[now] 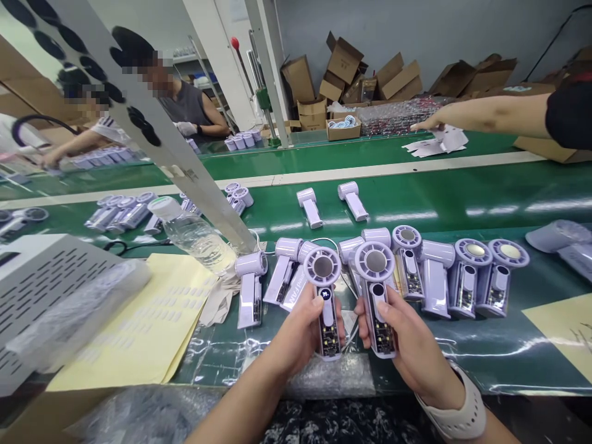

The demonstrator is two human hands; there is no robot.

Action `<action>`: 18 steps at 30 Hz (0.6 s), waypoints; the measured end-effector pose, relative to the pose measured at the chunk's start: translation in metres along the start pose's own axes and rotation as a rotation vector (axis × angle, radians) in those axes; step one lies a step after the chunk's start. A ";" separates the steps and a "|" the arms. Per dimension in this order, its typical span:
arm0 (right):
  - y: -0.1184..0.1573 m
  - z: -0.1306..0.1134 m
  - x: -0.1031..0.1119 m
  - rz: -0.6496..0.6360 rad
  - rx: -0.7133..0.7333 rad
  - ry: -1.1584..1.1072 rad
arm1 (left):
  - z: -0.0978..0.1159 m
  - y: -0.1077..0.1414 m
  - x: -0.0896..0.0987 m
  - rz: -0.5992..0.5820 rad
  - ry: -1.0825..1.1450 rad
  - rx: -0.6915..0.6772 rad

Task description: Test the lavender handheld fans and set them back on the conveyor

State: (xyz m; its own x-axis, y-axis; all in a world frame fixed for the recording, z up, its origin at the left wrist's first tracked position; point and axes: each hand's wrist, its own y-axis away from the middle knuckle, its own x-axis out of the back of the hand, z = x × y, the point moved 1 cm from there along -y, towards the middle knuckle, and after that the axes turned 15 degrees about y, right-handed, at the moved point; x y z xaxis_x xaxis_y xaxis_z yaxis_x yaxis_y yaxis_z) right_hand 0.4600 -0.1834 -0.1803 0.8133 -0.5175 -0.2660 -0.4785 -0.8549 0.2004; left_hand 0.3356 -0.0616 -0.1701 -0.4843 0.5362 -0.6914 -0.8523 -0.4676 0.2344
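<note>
My left hand (300,327) is wrapped round a lilac handheld fan (329,336), its thumb on the front beside a small lit display. Just to the right, my right hand (409,327) grips a second lilac fan (383,336), thumb on its front; the round display there looks dark. Both fans stand upright with circuit boards showing through the handles, and they do not touch. Behind them lies a row of similar fans, among them one on the left (250,296) and several on the right (499,283).
A slanted metal post (198,179) rises at the left, near a water bottle (198,237), yellow sheets (134,327) and a vented box (41,277). Two fans lie on the green belt (272,216). Another person's arm (494,114) reaches in from the right; other people sit back left.
</note>
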 end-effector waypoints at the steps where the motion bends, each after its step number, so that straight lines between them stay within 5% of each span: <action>1: 0.000 0.000 0.000 0.000 0.001 -0.003 | 0.001 0.001 -0.001 -0.031 0.010 0.006; 9: 0.001 0.000 0.000 0.021 -0.008 0.005 | -0.003 0.001 0.006 -0.187 -0.059 -0.061; 18: 0.003 -0.002 -0.005 0.010 0.001 0.006 | 0.005 0.003 0.003 -0.113 -0.011 -0.050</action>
State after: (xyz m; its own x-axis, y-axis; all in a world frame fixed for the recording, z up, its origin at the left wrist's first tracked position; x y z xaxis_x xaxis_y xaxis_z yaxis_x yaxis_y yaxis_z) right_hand 0.4551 -0.1828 -0.1760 0.8106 -0.5257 -0.2580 -0.4867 -0.8498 0.2024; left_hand 0.3304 -0.0584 -0.1681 -0.3883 0.5949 -0.7038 -0.8906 -0.4385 0.1208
